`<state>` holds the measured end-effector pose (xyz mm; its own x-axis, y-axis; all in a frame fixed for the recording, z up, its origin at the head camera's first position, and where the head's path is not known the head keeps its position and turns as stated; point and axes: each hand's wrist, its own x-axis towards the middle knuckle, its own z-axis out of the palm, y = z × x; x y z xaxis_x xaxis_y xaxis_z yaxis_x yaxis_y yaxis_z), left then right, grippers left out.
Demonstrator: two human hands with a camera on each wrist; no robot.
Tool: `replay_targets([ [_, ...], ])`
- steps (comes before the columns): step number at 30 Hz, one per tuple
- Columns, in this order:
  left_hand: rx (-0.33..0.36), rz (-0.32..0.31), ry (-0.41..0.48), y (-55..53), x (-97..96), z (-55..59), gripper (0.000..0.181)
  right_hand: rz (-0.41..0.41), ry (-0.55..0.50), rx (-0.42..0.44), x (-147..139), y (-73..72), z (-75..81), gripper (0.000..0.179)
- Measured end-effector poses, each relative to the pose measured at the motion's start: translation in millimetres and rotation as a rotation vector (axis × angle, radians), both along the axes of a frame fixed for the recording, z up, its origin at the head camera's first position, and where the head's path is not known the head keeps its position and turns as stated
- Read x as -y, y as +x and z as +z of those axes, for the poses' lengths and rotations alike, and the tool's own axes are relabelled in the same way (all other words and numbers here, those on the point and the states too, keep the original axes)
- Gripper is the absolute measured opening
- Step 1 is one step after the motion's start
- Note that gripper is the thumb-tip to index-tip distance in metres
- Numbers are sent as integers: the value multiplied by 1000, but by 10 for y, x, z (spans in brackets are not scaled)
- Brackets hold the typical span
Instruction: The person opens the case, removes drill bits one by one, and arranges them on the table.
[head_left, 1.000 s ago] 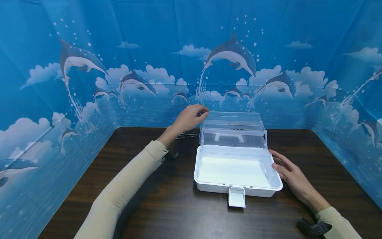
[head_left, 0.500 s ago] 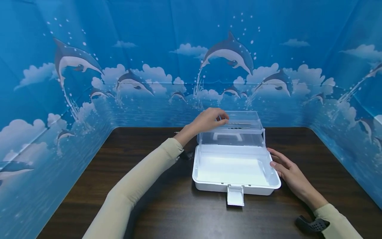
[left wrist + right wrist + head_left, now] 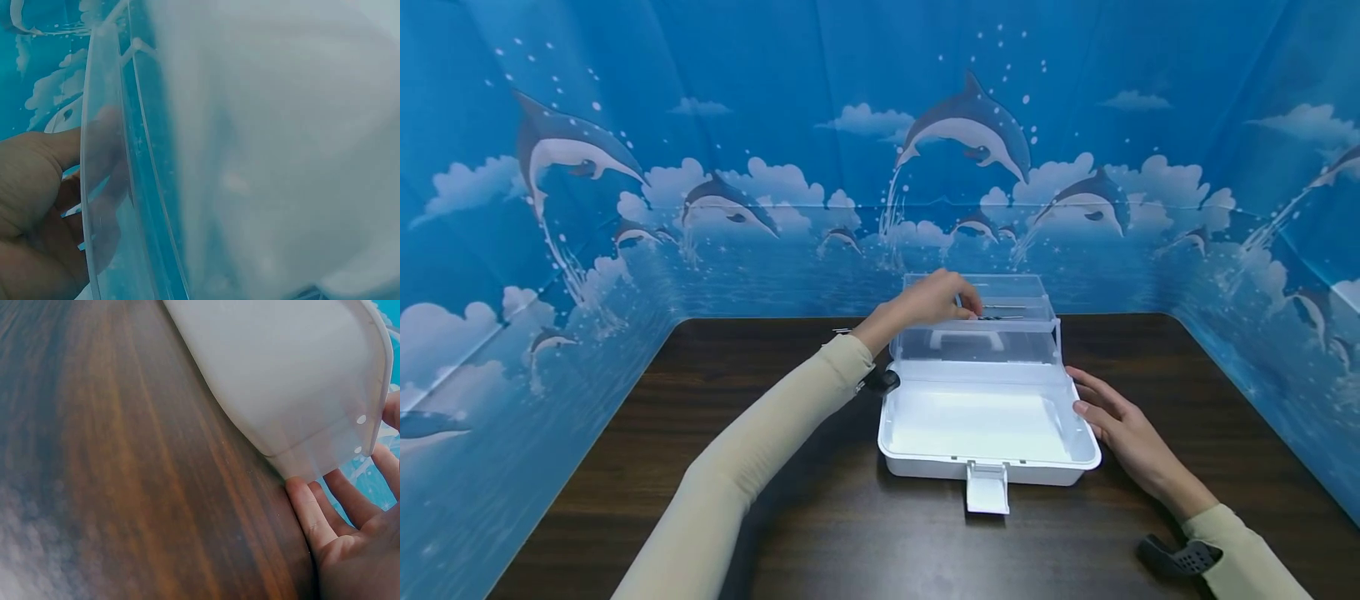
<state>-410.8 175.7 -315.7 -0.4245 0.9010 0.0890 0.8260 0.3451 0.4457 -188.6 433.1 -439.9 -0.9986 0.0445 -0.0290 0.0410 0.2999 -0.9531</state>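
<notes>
A white plastic box (image 3: 917, 467) stands with its lid up on the table; a clear tray (image 3: 1041, 310) hangs at its hinge side. Two thin drill bits, including the dark lower bit (image 3: 1000, 317), lie in that tray. My left hand (image 3: 936, 300) reaches over the tray's left half, fingertips bent together at the lower bit's left end, covering it. In the left wrist view its blurred fingers (image 3: 106, 231) show through clear plastic; any bit between them is hidden. At the box's right rear corner, my right hand (image 3: 1123, 433) rests with extended, spread fingers (image 3: 306, 509) touching the outer wall.
More bits (image 3: 842, 331) lie on the dark wood table (image 3: 805, 533) behind my left forearm, mostly hidden. A white latch (image 3: 987, 490) hangs down at the box's front. The blue dolphin cloth (image 3: 775, 167) stands behind and beside the table.
My left hand has moved right from beside the tray's left edge to over the tray, its fingertips dropping toward the lower bit. The right hand keeps its place on the box.
</notes>
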Motion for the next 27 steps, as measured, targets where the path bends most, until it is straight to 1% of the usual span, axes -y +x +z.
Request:
replay_targets([
  [4,-9,8,-18,-11,-3,2,12,5,-1,5,7,-15,12,55],
  [7,-20,2,-23,-29,-10,1,12,2,-5,11,13,-19,14,55],
  [11,-39,-22,-17,-39,-19,-3,11,5,-9,14,14,-13,14,55],
  [16,-38,-42,-26,-29,-36,-19,12,7,-13,19,25,17,13,56],
  [21,-40,-32,-38,-8,-16,0,13,9,-12,16,32,10,16,56],
  [27,-36,-12,-43,-26,-2,-2,12,11,-24,20,42,14,32,56],
])
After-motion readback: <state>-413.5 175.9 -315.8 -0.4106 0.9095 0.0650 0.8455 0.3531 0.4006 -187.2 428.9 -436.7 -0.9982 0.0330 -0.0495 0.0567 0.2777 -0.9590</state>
